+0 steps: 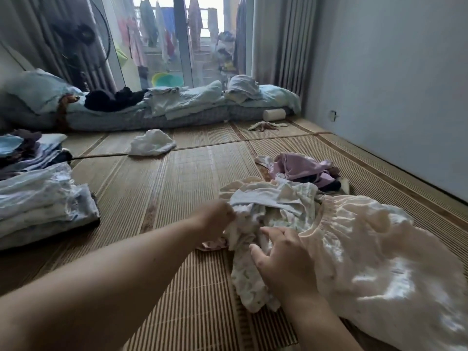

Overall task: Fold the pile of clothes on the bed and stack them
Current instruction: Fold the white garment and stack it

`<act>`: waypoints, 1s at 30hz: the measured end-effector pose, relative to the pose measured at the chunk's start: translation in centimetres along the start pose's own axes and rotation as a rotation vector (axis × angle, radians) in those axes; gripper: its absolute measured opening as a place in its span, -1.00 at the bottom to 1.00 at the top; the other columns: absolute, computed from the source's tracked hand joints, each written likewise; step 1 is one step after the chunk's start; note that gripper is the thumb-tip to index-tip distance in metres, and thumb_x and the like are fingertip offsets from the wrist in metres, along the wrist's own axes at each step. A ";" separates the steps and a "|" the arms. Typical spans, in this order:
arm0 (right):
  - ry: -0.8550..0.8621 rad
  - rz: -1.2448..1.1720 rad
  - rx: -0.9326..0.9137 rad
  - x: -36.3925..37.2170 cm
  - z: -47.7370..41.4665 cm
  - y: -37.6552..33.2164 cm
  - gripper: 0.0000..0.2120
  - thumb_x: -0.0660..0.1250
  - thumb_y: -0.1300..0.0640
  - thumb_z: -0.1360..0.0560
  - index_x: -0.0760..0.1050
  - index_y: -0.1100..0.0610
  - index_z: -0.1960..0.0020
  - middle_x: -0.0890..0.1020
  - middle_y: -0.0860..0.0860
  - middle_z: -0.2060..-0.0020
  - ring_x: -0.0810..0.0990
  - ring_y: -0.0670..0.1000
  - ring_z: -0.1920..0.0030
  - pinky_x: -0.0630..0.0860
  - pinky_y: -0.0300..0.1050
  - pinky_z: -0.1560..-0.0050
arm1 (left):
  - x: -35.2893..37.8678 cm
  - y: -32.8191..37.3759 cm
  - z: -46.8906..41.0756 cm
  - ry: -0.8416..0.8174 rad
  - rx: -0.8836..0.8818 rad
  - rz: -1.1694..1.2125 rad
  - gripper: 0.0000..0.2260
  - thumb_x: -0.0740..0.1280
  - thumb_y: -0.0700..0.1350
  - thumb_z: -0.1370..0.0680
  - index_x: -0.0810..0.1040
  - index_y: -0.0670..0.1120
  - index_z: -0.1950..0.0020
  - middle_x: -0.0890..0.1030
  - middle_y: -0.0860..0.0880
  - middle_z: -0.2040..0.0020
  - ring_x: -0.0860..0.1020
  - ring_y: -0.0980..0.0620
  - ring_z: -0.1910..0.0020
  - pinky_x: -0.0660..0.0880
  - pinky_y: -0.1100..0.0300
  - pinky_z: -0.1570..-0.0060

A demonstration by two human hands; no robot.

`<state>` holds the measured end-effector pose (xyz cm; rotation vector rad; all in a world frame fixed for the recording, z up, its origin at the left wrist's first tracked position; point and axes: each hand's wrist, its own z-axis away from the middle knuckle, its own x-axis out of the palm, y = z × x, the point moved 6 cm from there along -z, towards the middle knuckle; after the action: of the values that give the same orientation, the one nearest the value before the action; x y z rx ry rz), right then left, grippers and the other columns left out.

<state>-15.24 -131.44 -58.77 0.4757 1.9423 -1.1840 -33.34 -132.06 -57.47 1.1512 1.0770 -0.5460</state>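
we judge partway | stack of folded pale-blue clothes (43, 206) sits left on woven straw mat (177, 183) | our left hand (217, 220) pinches small cream printed garment (249, 285), right hand (282, 254) fingers relaxed on it | crumpled pastel pile (281, 196), cream satin dress (374, 257) unfolded

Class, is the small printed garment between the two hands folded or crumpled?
Crumpled: the printed garment lies bunched and creased, with no neat folded edges.
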 end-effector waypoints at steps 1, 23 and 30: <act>-0.005 -0.006 -0.003 -0.1 0.2 -0.5 -0.54 0.31 -0.14 -0.47 0.43 -0.08 -0.34 0.49 -0.06 -0.21 0.43 0.00 -0.28 0.44 0.01 -0.23 | -1.6 -0.3 0.5 0.001 -0.021 0.054 -0.72 0.20 -0.09 -0.61 0.44 -0.03 0.31 0.46 0.04 0.30 0.44 0.05 0.31 0.33 0.19 0.30; -0.804 -0.777 -0.148 1.9 3.9 -18.9 -0.72 0.44 0.24 -0.44 0.53 0.09 -0.14 0.67 0.00 0.05 0.68 -0.03 0.08 0.56 -0.26 0.13 | -25.9 -9.2 19.0 0.129 -0.030 0.931 -0.76 0.14 -0.30 -0.56 0.51 -0.10 0.21 0.46 -0.11 0.29 0.44 -0.06 0.34 0.39 0.10 0.23; -0.620 -0.375 -0.303 6.0 6.3 -25.3 -0.97 0.43 0.16 -0.45 0.60 0.07 0.16 0.66 -0.01 0.21 0.63 -0.04 0.22 0.60 -0.15 0.13 | -27.4 -8.7 22.2 0.050 0.115 1.031 -0.60 0.11 -0.32 -0.57 0.64 -0.06 0.29 0.55 -0.09 0.31 0.52 -0.03 0.35 0.47 0.19 0.34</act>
<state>-32.92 -149.83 -50.69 -0.3954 1.6439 -1.0645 -43.30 -160.04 -36.62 1.6316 0.3753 0.2404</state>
